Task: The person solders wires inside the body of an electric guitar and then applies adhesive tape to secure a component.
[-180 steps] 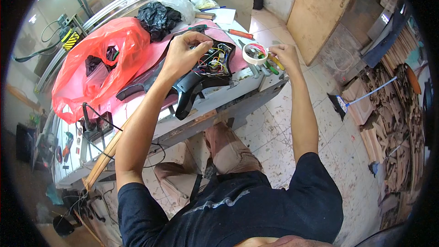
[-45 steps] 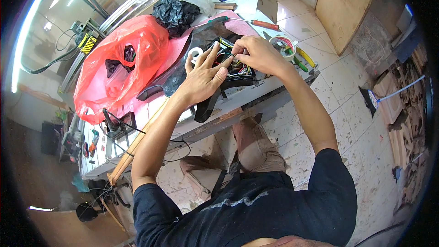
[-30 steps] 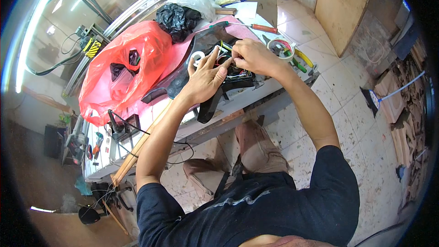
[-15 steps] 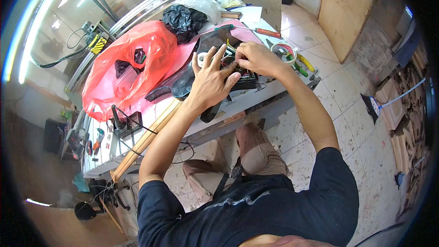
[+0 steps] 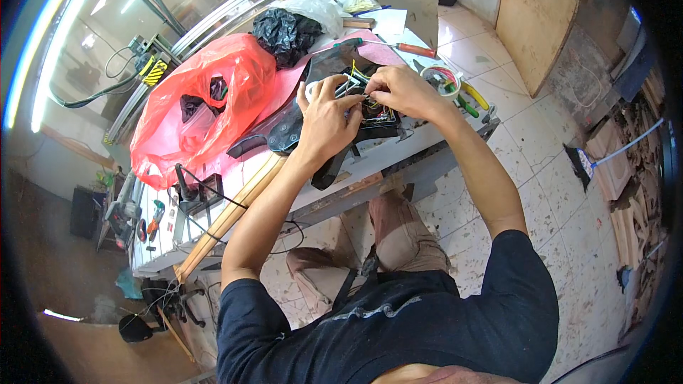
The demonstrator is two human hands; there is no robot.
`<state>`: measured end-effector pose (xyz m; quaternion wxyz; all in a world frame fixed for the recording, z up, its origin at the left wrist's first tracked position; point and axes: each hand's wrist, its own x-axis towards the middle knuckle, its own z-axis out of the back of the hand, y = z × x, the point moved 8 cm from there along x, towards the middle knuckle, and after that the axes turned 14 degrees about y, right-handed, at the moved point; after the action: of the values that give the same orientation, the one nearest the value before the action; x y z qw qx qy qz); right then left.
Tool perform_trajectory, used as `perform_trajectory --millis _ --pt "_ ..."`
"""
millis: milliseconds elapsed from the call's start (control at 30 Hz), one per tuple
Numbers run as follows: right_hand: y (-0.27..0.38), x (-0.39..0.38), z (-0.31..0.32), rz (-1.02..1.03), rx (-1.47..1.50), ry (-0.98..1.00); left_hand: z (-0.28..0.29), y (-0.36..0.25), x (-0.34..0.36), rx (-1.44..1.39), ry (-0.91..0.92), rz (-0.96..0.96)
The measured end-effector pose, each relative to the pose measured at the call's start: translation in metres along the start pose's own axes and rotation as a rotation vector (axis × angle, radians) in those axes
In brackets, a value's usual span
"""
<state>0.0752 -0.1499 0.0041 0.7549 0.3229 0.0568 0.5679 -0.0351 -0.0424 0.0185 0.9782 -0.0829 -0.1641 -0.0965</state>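
Observation:
A black plastic device with an opened housing lies on the table, with thin coloured wires bunched inside it. My left hand rests over the device, its fingers spread and slightly bent. The left index finger reaches to the wires, close to my right fingertips. With thumb and forefinger pinched together, my right hand grips a thin wire at the opening; its ends are partly hidden by the fingers. A white roll shows just behind the left fingers.
A red plastic bag lies on the left, beside a black bag. Behind my hands is a screwdriver. A tape roll and yellow-handled pliers sit at the right table edge. A wooden strip runs along the front left.
My left fingers have bent more, and the index finger has come nearer the wires. The right hand stays pinched in nearly the same place.

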Motion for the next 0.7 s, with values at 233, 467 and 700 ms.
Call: perform_trajectory --millis 233,467,700 --pt "0.003 0.0 -0.001 0.04 -0.043 -0.019 -0.001 0.005 0.011 0.044 -0.017 0.078" --pt "0.006 -0.001 -0.001 0.04 -0.079 -0.043 -0.005 0.013 0.027 -0.006 -0.006 0.149" --pt "0.011 -0.008 0.001 0.024 -0.073 -0.074 -0.013 0.02 0.031 -0.017 0.079 0.157"
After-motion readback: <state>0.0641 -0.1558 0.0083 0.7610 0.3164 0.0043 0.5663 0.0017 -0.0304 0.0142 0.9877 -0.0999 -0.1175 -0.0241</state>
